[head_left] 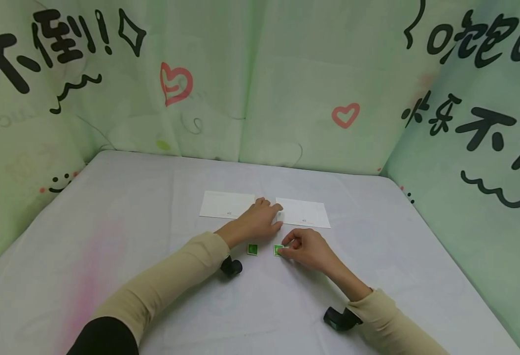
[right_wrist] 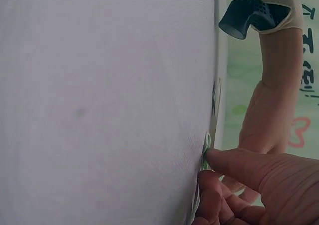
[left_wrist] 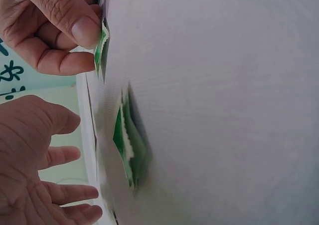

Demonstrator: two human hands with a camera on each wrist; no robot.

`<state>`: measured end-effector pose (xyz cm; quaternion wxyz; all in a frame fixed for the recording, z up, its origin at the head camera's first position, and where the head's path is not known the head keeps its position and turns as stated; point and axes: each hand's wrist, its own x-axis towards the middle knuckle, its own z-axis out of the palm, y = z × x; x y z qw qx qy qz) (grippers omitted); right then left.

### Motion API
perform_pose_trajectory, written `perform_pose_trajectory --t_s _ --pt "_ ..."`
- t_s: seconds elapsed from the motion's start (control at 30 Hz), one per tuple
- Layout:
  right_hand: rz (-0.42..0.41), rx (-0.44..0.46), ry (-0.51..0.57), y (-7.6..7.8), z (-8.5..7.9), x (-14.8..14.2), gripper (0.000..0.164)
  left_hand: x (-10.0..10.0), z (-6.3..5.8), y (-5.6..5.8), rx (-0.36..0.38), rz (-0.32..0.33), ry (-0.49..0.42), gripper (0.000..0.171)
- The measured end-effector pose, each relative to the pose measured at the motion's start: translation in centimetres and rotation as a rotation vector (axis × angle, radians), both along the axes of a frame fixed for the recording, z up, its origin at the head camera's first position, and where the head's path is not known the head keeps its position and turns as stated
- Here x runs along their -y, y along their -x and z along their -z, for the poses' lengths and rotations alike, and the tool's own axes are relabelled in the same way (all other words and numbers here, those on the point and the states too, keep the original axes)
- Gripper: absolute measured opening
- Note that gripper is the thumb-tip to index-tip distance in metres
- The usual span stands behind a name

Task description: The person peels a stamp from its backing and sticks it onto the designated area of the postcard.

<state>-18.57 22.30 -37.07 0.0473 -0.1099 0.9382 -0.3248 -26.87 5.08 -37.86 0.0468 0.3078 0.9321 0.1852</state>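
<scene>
Two small green stamps with pale, toothed edges lie near the middle of the table. My right hand (head_left: 308, 249) pinches the right stamp (head_left: 277, 250) between thumb and fingers; in the left wrist view this stamp (left_wrist: 100, 50) is tilted up off the table surface. The left stamp (head_left: 253, 249) lies loose, below my left hand (head_left: 260, 218). That hand reaches forward with spread fingers, over the gap between a left white paper rectangle (head_left: 224, 203) and a right white paper rectangle (head_left: 306, 213). Nothing is in its grasp in the left wrist view.
A white cloth covers the table (head_left: 153, 276). Black wrist cameras hang at the left cuff (head_left: 231, 266) and the right cuff (head_left: 341, 319). Pale green curtains (head_left: 295, 74) with writing and hearts stand around the far and side edges.
</scene>
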Motion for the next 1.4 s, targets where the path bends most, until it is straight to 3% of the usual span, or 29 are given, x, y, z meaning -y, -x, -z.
perform_pose_trajectory --t_s 1.0,1.4 --pt "0.044 0.041 0.044 0.03 0.32 0.27 0.011 -0.31 0.04 -0.29 0.010 0.007 0.080 0.042" --pt "0.069 0.046 0.090 -0.14 0.04 0.26 0.009 0.30 -0.04 -0.25 -0.001 0.018 0.008 0.043"
